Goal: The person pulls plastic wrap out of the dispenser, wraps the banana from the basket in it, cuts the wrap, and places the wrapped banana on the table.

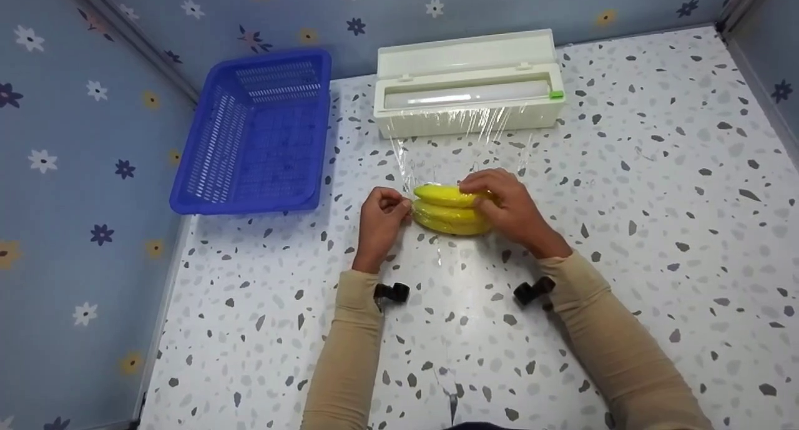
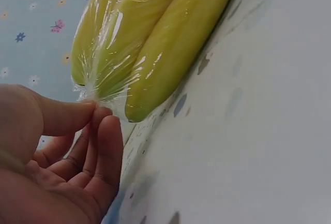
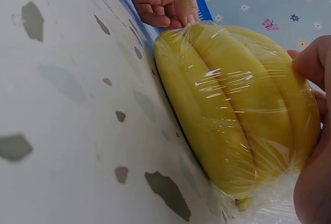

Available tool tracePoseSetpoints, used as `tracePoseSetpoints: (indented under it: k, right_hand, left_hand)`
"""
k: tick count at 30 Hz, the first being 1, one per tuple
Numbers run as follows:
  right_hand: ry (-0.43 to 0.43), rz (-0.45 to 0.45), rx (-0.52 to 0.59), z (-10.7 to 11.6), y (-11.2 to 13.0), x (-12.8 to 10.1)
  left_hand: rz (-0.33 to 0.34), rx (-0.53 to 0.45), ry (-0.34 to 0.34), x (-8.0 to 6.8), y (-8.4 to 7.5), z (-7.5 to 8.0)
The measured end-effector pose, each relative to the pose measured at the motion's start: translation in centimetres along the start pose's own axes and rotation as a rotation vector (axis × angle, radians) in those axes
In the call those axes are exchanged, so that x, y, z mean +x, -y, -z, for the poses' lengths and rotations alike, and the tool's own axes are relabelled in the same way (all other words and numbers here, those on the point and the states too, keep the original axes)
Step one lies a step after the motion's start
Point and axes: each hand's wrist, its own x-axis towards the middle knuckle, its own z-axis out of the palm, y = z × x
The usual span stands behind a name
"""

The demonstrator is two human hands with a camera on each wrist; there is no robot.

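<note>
A speckled white table (image 1: 655, 199) is sitting inside blue floral walls (image 1: 75, 105). At mid-table, yellow bananas (image 1: 450, 210) are lying sheathed in glossy wrap (image 1: 437, 149) running from the far dispenser (image 1: 468, 83). The left hand (image 1: 381, 221) is pinching the wrap's gathered left end. The right hand (image 1: 509, 205) is gripping the bananas' right end. A blue basket (image 1: 262, 130) is sitting far left.

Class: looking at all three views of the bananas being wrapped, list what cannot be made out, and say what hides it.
- Head view: the right end of the bananas, covered by the right hand.
- Left wrist view: the bananas' far ends, cut off by the top edge.
- Right wrist view: most of the right hand, cut off by the right edge.
- Head view: whether the film is cut from the dispenser; too faint.
</note>
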Motion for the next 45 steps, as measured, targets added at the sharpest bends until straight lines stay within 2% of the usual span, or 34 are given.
tracePoseSetpoints:
  k: [3,5,8,12,15,20,29,34,37,39,43,45]
  right_hand:
    - [0.005,-0.008,0.006,0.0,0.1,0.0]
    - [0.012,-0.007,0.010,0.0,-0.1,0.0]
    - [0.023,0.006,0.013,-0.1,-0.3,0.0]
    - [0.028,0.014,0.013,-0.1,-0.4,0.0]
    - [0.021,0.000,0.017,0.0,-0.4,-0.1]
    - [-0.002,-0.033,0.036,0.2,-0.2,-0.2]
    - [-0.019,-0.093,0.041,0.8,0.2,0.0]
    - [-0.038,-0.125,0.099,1.4,0.2,0.2]
    - [-0.093,-0.148,0.154,1.9,-0.2,0.4]
    - [-0.157,-0.155,0.197,2.3,-0.6,0.6]
    - [-0.367,-0.186,0.252,3.4,-1.9,1.1]
    - [-0.481,-0.227,0.241,3.9,-2.6,1.3]
  left_hand:
    - [-0.077,0.054,-0.040,-0.1,0.0,0.0]
    - [-0.100,0.059,-0.047,-0.1,0.0,0.0]
    - [-0.079,0.050,-0.034,-0.2,0.2,0.1]
    - [-0.045,0.111,-0.041,-0.2,0.5,0.3]
    - [-0.081,0.171,-0.049,-0.4,0.5,0.3]
    - [-0.143,0.229,-0.007,-0.7,0.3,0.0]
    - [-0.119,0.262,0.056,-0.6,-0.1,0.0]
    - [-0.085,0.266,0.050,-0.7,0.1,0.2]
    - [-0.072,0.259,0.037,-0.7,0.1,0.3]
    - [-0.070,0.253,0.029,-0.7,0.0,0.4]
    - [-0.069,0.261,-0.006,-0.5,-0.2,0.6]
    - [-0.075,0.280,-0.035,-0.4,-0.5,0.7]
